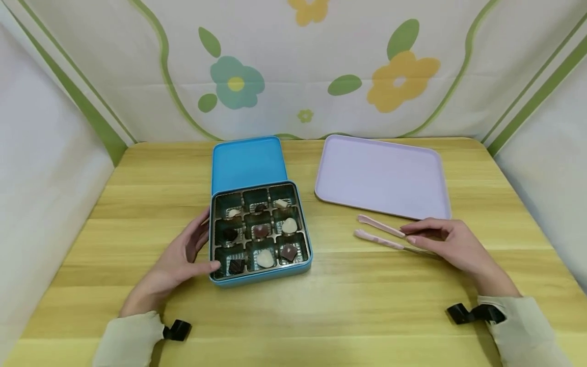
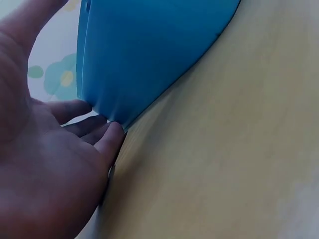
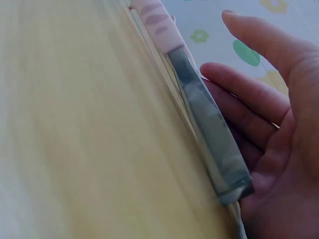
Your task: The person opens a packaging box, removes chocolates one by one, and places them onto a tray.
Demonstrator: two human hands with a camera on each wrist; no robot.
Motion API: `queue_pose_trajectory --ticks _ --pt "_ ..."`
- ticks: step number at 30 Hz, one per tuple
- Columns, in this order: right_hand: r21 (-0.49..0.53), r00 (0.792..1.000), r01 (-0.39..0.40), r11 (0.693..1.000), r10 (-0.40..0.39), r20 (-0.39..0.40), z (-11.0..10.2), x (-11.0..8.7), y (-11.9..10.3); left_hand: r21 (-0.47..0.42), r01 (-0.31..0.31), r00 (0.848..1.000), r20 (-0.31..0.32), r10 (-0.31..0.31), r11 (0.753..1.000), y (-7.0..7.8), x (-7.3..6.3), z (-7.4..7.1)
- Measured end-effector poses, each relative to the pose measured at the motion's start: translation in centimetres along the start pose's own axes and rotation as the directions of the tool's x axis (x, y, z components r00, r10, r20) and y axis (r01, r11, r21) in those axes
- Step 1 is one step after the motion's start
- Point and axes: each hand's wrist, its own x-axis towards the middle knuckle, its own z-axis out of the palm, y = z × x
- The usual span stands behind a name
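A blue tin (image 1: 261,278) of chocolates stands uncovered, a dark divided insert inside it with one white, brown or dark chocolate per compartment. My left hand (image 1: 176,260) holds its left side: the thumb lies over the rim near the front corner, and the fingertips touch the side wall low down in the left wrist view. Metal tongs (image 3: 212,129) with pink paw-patterned ends lie on the table, their two arms spread. Over the metal part is my right hand (image 1: 458,247); in the right wrist view its thumb stands away from the tongs and the fingers are just behind them.
Behind the tin lies a blue lid (image 1: 247,160), its front edge hidden by the tin. A flat lilac tray (image 1: 385,173) rests at the back right, just beyond the tongs. Flowered cloth (image 1: 284,66) hangs along the wooden table's (image 1: 321,316) far edge.
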Motion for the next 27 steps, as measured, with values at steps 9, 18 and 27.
queue_pose_trajectory --ticks 9,18,27 --pt "0.044 0.999 -0.016 0.999 0.018 -0.028 0.1 -0.7 0.1 0.092 0.021 0.997 0.070 -0.028 0.996 0.0 0.1 0.5" --pt "0.005 0.999 0.029 1.000 -0.029 -0.045 0.7 -0.2 -0.1 0.295 0.075 0.996 0.017 -0.084 0.953 0.7 -0.4 1.1" --pt "-0.030 0.993 0.117 0.993 -0.117 -0.012 1.6 -0.2 -0.2 0.258 0.119 0.993 -0.004 -0.122 0.959 0.9 -0.5 1.9"
